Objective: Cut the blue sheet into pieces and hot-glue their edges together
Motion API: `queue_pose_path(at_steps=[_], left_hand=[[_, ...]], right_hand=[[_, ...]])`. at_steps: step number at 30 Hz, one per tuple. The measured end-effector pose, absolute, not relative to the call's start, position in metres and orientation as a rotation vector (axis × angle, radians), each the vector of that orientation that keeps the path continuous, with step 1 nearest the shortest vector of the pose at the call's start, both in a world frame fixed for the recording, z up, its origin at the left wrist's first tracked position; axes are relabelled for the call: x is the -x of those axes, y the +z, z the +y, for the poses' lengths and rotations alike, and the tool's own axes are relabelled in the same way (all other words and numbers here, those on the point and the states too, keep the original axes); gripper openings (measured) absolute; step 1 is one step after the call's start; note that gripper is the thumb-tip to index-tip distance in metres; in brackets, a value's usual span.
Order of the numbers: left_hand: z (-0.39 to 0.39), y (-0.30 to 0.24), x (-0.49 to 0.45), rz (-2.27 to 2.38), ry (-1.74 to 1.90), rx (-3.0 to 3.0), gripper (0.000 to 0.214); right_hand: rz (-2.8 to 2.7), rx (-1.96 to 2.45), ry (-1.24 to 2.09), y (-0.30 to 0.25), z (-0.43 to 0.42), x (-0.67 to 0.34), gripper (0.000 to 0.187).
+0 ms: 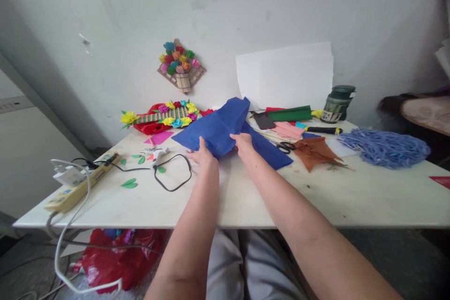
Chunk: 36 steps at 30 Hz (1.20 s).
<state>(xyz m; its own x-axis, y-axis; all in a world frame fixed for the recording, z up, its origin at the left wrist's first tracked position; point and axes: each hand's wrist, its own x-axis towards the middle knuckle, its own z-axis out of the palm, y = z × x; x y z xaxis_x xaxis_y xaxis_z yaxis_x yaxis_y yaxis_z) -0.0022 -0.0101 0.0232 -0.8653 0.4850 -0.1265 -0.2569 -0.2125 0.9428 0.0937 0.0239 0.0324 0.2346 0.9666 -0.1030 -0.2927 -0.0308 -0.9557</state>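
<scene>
A large sheet of blue paper (214,127) is raised above the middle of the table, creased and slanting up to a peak. My left hand (204,153) holds its lower left part, thumb on top and the other fingers partly hidden. With thumb and forefinger my right hand (242,143) pinches the near edge of the same sheet. More blue paper (269,152) lies flat to the right, beneath the lifted part; whether it is a separate sheet I cannot tell. Left of my left hand lies a white glue gun (160,155) with a black cord.
Green paper leaves (130,183) and a yellow power strip (82,185) are at left. Paper flowers on a woven strip (168,116) lie behind. To the right are black scissors (285,147), brown crepe paper (314,152), a dark jar (337,104) and blue stringy material (385,146).
</scene>
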Motion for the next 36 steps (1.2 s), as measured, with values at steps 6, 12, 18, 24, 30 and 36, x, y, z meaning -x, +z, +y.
queue_pose_path(at_steps=[6, 12, 18, 24, 30, 36], left_hand=[[-0.012, 0.025, -0.003, 1.211, 1.953, -0.254, 0.046], [-0.016, 0.033, 0.006, 1.198, 2.074, -0.277, 0.035], [-0.013, 0.032, 0.014, 1.208, 2.104, -0.394, 0.035], [-0.014, 0.034, 0.015, 1.133, 2.095, -0.399, 0.035], [-0.013, 0.034, 0.016, 1.055, 2.101, -0.377, 0.035], [-0.013, 0.033, 0.017, 1.012, 2.103, -0.388, 0.039]], right_hand=[[-0.788, 1.059, 1.203, 0.029, 0.023, -0.092, 0.02], [-0.758, 0.95, 1.277, 0.023, 0.022, -0.092, 0.02], [-0.643, 0.897, 1.432, 0.022, 0.025, -0.097, 0.015], [-0.608, 0.883, 1.604, 0.019, 0.029, -0.097, 0.023], [-0.542, 0.808, 1.433, 0.014, 0.035, -0.096, 0.016], [-0.475, 0.771, 1.422, 0.015, 0.035, -0.096, 0.018]])
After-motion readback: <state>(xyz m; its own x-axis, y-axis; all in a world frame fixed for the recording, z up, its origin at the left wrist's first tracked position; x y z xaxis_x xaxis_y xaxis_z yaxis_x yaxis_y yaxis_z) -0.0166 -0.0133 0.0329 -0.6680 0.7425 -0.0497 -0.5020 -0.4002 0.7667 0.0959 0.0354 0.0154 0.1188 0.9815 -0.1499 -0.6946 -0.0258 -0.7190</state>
